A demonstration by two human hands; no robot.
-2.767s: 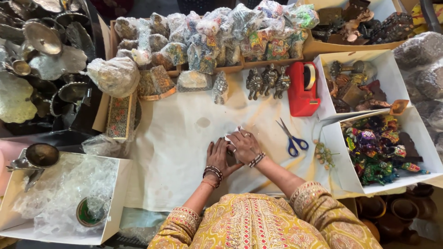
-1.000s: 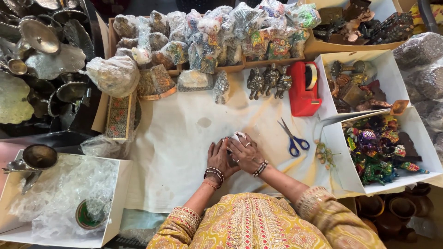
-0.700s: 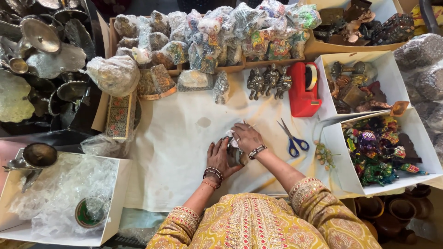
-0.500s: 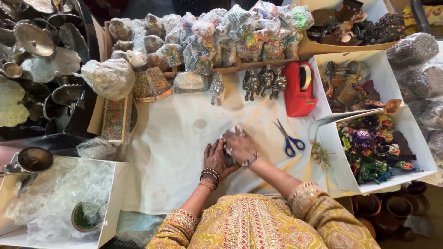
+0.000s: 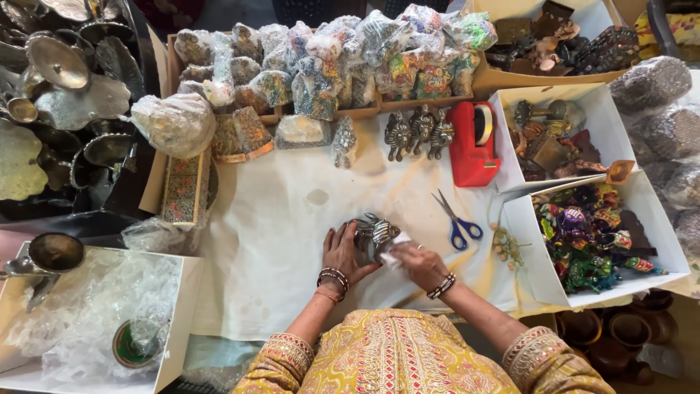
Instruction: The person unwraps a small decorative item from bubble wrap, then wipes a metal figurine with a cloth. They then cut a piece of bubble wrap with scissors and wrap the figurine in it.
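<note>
The figurine (image 5: 374, 235) sits at one o'clock of the left hand (image 5: 341, 252), which cups it; the right hand (image 5: 417, 263), at four o'clock, pinches a white wrap (image 5: 394, 252) against it.

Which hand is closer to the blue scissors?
Right. The right hand sits just left of the blue scissors; the left hand is farther off, beyond the metal figurine.

The cloth (image 5: 292, 241) is white with faint brown stains. On it, beside the red tape dispenser (image 5: 472, 146), lie blue-handled scissors (image 5: 456, 222). The figurine (image 5: 375, 235) on the cloth is dark metal with silver stripes. The sleeves (image 5: 397, 357) below the cloth are mustard yellow with dense floral embroidery. Right of the cloth, a white box (image 5: 660, 241) contains multicoloured ornaments in green, red and purple.
</note>
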